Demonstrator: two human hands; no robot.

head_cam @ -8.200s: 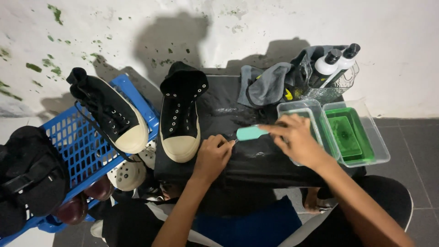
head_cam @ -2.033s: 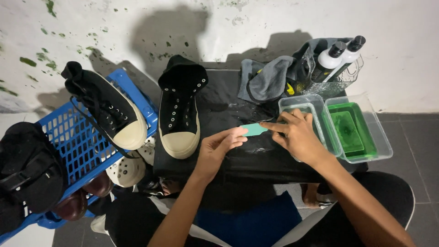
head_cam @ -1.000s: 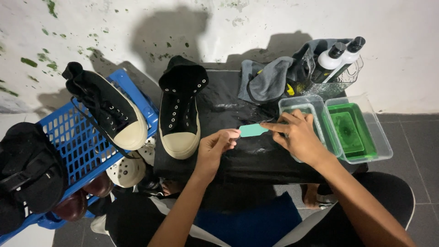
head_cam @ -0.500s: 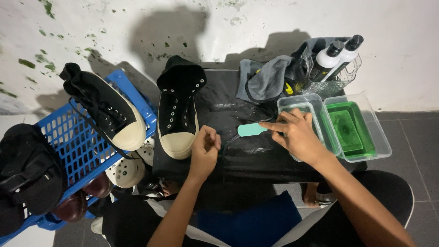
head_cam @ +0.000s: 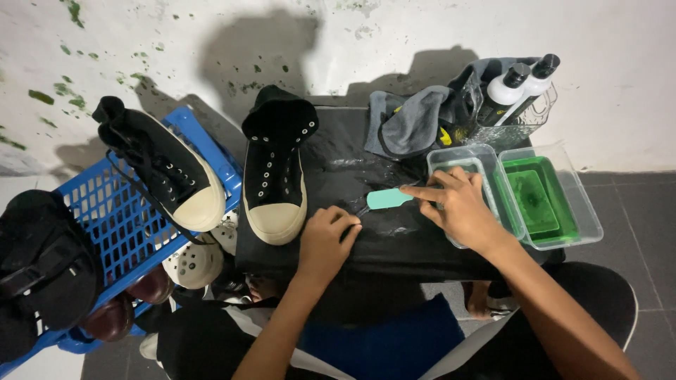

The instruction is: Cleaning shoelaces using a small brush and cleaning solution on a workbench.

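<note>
Presently the right hand [head_cam: 461, 207] grips a teal-handled brush [head_cam: 386, 199] at mid-surface [head_cam: 422, 246], beside the green water tub [head_cam: 546, 200] for dipping. Left hand [head_cam: 325, 239] rests curled, empty, near the front-left shoe [head_cam: 273, 176].

A white wall [head_cam: 176, 42] fills the top of the frame, flecked with green stains at the upper left and crossed by soft dark shadows. Grey floor tiles [head_cam: 634, 211] show at the right edge. A black-covered table [head_cam: 338, 162] stands against the wall at centre. Light is bright overhead.
</note>
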